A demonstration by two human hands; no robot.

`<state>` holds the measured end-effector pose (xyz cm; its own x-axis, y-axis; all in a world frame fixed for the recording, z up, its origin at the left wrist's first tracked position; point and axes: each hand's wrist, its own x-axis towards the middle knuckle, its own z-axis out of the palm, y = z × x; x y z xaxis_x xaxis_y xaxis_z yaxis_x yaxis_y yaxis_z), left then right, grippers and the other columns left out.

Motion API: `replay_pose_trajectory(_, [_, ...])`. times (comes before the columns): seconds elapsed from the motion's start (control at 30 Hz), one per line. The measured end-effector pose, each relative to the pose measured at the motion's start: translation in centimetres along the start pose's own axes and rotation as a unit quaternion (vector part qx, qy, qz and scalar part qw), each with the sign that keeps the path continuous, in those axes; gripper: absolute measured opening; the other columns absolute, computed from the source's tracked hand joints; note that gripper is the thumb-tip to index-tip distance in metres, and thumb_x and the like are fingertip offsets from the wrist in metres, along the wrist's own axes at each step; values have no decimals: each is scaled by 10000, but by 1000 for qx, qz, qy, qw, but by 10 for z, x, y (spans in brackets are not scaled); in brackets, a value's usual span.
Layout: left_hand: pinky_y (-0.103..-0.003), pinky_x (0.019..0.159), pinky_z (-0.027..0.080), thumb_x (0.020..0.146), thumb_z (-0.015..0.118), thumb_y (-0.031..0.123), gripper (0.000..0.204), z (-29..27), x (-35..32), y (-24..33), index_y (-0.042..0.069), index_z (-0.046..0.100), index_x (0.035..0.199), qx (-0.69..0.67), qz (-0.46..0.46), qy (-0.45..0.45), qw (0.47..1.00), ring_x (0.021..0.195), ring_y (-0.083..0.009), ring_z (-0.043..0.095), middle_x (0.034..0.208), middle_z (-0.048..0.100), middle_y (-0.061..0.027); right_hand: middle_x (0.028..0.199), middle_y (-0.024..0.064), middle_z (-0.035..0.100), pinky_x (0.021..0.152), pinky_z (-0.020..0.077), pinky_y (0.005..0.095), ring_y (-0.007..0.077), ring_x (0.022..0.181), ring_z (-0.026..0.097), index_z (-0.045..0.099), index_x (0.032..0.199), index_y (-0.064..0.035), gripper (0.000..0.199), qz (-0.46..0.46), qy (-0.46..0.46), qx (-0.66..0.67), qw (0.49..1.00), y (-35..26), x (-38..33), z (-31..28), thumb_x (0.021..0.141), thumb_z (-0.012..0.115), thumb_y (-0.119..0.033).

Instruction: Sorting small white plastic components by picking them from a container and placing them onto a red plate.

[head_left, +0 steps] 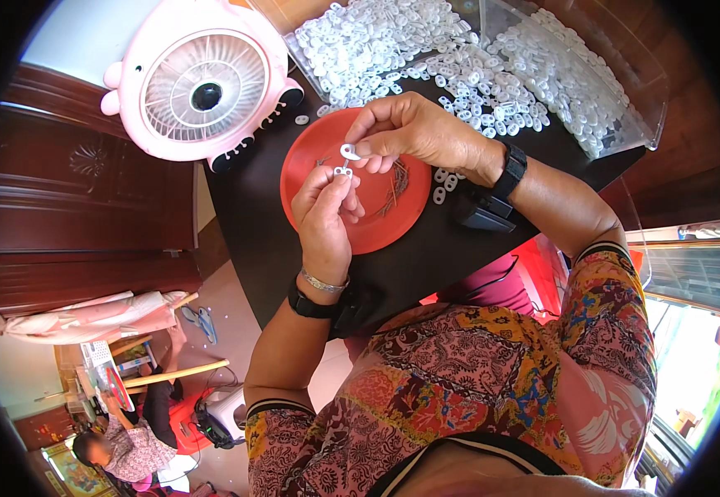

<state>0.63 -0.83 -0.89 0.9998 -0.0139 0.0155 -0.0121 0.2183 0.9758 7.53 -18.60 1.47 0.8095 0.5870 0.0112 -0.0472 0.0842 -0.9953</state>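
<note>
Over a red round dish (366, 238), my two hands are close together. My left hand (324, 207) pinches a small white plastic piece with two holes (342, 171) between thumb and fingertips, and a thin metal pin seems to rise from it. Just above, my right hand (414, 132) holds a white oval plastic piece (349, 151) between thumb and index finger, nearly touching the pin. Thin brownish pins (396, 192) lie in the dish, partly hidden by my fingers. Several loose white oval pieces (439, 195) lie right of the dish.
White oval pieces (385, 41) are heaped across the back of the black table (248, 240). A transparent bin (625, 132) at the right holds more. A pink fan (207, 91) stands back left. Another person (132, 451) sits at the lower left.
</note>
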Motion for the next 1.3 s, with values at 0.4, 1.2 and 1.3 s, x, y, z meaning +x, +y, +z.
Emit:
replay_pose_trajectory(0.4, [-205,478,339,886,514,146,179,1,0,1,13,577,783,16,-8,2,1000,513,-78,452,609,476,4,861,27,669,673,496,188,47,735,605,645,986,8,143,-84,5,-68,994,5,-3,5,867,650,-71])
replay_pose_trajectory(1.2, [-254,590,456,904,475,144,177,-3,0,-1,-3,565,864,-55,32,-32,997,647,-157,588,730,590,-68,945,16,655,838,468,237,82,898,592,643,1046,-14,208,-104,-41,-114,987,5,-2,8,843,607,9])
replay_pose_trajectory(1.3, [-269,621,482,908,468,139,174,-1,1,-2,-5,561,876,-71,32,-43,996,687,-181,615,763,609,-86,947,16,653,840,470,235,86,902,593,636,1064,-20,217,-87,-44,-79,992,8,-2,8,853,601,15])
